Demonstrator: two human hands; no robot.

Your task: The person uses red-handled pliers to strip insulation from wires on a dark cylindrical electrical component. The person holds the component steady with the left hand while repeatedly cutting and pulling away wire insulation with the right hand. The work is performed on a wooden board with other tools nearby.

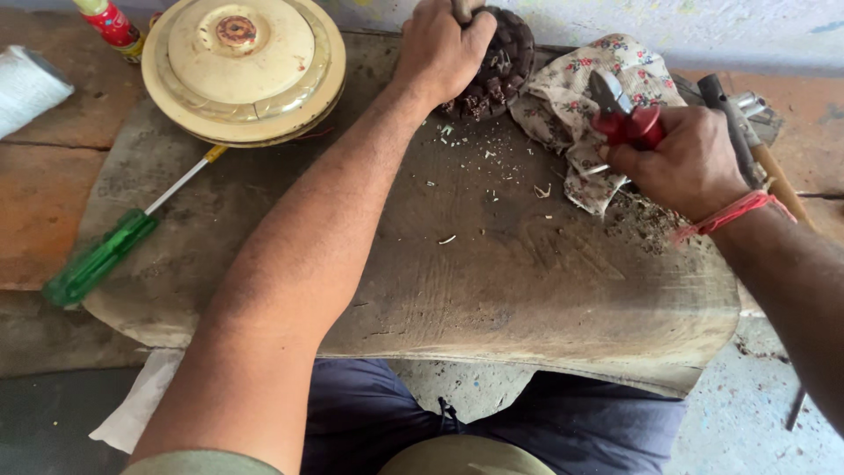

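My left hand (442,46) reaches across the worn wooden board (492,264) and grips a dark round wound motor part (501,75) at its far edge. My right hand (686,163) is closed on red-handled pliers (620,110), jaws pointing up-left, over a flowered cloth (571,97). A red thread is tied round my right wrist. Small shavings lie scattered on the board between my hands.
A cream round metal cover (244,66) sits at the board's far left. A green-handled screwdriver (110,251) lies diagonally at the left. A hammer (747,141) lies behind my right hand. A white roll (26,84) and a red bottle (110,25) are far left.
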